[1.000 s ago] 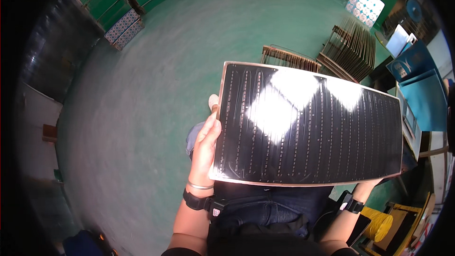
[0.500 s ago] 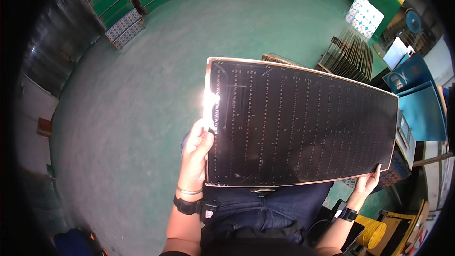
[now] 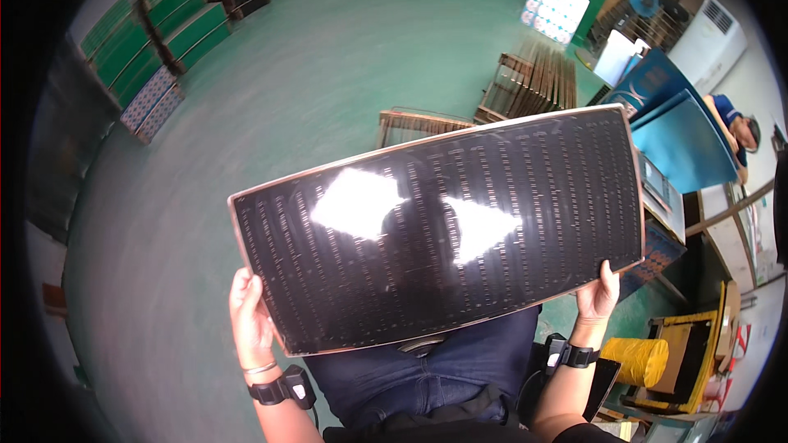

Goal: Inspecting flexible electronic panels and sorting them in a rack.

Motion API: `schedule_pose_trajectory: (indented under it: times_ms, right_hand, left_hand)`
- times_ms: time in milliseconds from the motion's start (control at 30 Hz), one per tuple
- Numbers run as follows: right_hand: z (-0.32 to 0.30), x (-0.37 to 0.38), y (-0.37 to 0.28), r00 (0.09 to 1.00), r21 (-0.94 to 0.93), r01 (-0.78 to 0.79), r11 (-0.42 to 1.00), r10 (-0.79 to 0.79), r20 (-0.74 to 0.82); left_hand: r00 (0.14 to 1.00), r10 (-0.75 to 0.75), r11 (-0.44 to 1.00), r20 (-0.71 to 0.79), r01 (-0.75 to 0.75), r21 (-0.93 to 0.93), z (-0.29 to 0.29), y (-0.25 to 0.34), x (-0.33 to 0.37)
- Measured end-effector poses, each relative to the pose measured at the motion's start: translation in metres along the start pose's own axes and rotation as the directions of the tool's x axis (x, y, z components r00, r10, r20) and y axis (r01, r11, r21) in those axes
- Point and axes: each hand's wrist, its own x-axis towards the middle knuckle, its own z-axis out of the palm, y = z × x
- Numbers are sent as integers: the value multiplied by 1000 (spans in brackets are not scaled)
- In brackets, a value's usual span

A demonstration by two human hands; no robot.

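Across my lap I hold a large glossy black rectangular panel (image 3: 410, 279) with a thin copper-coloured rim and rows of small pale marks. Two bright reflections lie on its surface. My left hand (image 3: 252, 312) grips the panel's left edge near the lower corner, thumb on the front face. At the lower right edge, my right hand (image 3: 597, 294) grips it with the thumb over the front; the other fingers are hidden behind. The panel is tilted, its right end higher in view than its left.
Beyond the panel stand racks of thin upright sheets (image 3: 525, 86). Blue boards (image 3: 685, 139) lean at the right, where another person (image 3: 730, 131) bends near a bench. A yellow roll (image 3: 636, 361) is by my right forearm. Green stacked boards (image 3: 193, 37) stand far left.
The panel has turned, its left end dropping and its right end rising. Both hands moved left with it, still gripping. My view has shifted right, bringing the other person into sight.
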Motion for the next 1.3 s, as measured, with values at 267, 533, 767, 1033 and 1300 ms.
schedule_pose_trajectory:
  times_ms: [267, 533, 767, 1033, 1300]
  right_hand:
    - [41, 0, 0, 998, -72, -55, 996, 54, -15]
    - [52, 2, 1, 994, -82, -103, 991, 100, -47]
    - [74, 8, 32, 999, -317, 2, 948, 15, 50]
    - [143, -17, 148, 923, -773, 363, 520, -86, 375]
    - [122, 46, 224, 901, -885, 433, 173, -103, 421]
  left_hand:
    - [997, -8, 1000, -74, 6, -28, -16, -17, 6]
    - [991, -51, 998, -125, 48, -27, -32, -29, 12]
    - [994, -6, 988, -113, 23, 151, -11, -61, 16]
    - [813, -569, 682, 127, 552, -480, 66, -167, 17]
    - [784, -621, 729, 8, 574, 374, 2, -211, 73]
